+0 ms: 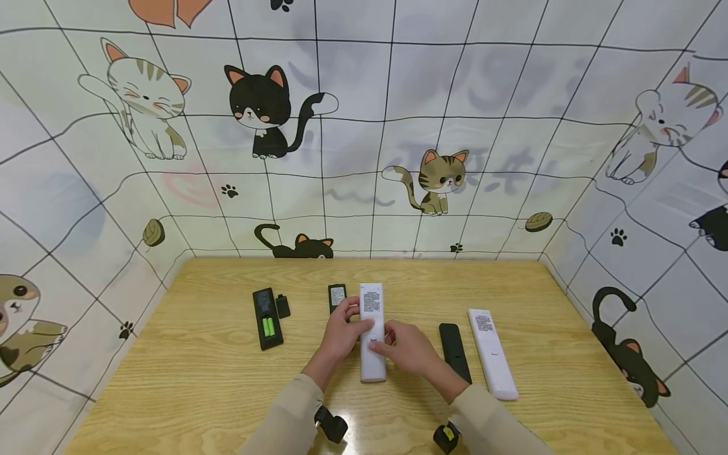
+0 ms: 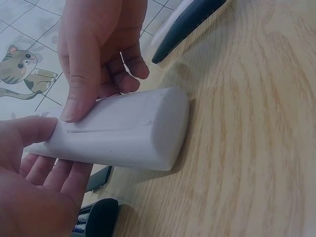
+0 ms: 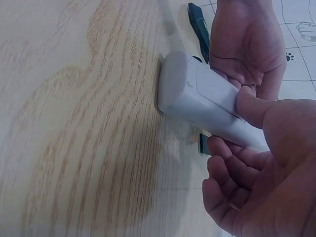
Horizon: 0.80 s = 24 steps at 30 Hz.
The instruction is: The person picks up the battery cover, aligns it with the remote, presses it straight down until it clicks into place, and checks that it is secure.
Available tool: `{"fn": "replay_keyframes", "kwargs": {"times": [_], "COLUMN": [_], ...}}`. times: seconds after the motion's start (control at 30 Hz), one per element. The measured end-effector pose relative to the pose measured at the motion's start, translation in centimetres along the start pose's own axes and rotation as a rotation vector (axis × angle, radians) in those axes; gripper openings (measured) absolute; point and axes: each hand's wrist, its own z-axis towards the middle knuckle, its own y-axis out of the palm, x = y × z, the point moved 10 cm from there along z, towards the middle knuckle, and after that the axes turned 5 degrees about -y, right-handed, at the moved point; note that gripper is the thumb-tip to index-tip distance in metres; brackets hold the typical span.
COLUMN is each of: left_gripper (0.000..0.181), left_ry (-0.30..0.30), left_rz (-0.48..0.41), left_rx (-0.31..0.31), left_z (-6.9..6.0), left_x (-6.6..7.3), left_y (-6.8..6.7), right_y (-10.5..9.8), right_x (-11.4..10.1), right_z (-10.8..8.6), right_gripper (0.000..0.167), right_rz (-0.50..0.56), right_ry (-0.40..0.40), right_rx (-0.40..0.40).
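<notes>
A white remote control (image 1: 372, 363) lies back up between both hands, its printed label toward the far end. My left hand (image 1: 340, 335) grips it along the left side, thumb on the back and fingers around the edge. From the other side, my right hand (image 1: 411, 346) holds it, the thumb on the battery cover (image 3: 217, 88) and the other fingers curled by the edge. A thin gap shows along the cover's edge in the right wrist view. The near end of the white remote control (image 2: 170, 131) is close to or on the table; contact cannot be told.
On the left, a black remote (image 1: 264, 309) shows green batteries (image 1: 268, 327) in its uncovered compartment, with a black battery cover (image 1: 282, 306) beside it. Another black remote (image 1: 337, 294) is partly behind the left hand. To the right lie a black remote (image 1: 453, 347) and a white one (image 1: 493, 357).
</notes>
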Motion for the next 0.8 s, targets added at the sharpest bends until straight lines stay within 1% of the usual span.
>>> {"fn": "replay_keyframes", "kwargs": {"times": [0.1, 0.23, 0.37, 0.43, 0.47, 0.8], "left_gripper": [0.049, 0.049, 0.049, 0.049, 0.049, 0.048], "left_ry": [0.013, 0.010, -0.001, -0.004, -0.004, -0.007], "left_rz": [0.003, 0.005, 0.011, 0.017, 0.017, 0.018], "left_rx": [0.003, 0.014, 0.030, 0.035, 0.038, 0.032], "left_z": [-0.16, 0.39, 0.11, -0.37, -0.42, -0.33], "left_x": [0.17, -0.45, -0.18, 0.35, 0.40, 0.27], "left_y": [-0.02, -0.07, -0.06, -0.06, -0.08, -0.02], "right_y": [0.01, 0.06, 0.23, 0.28, 0.28, 0.27], "right_x": [0.01, 0.04, 0.11, 0.07, 0.06, 0.05], "right_z": [0.02, 0.03, 0.08, 0.09, 0.11, 0.02], "right_gripper": [0.033, 0.032, 0.029, 0.029, 0.028, 0.029], "right_rz": [0.004, 0.011, 0.006, 0.001, -0.003, 0.001], "right_ry": [0.004, 0.006, 0.021, 0.027, 0.029, 0.030], "right_rx": [0.000, 0.003, 0.007, 0.006, 0.006, -0.010]}}
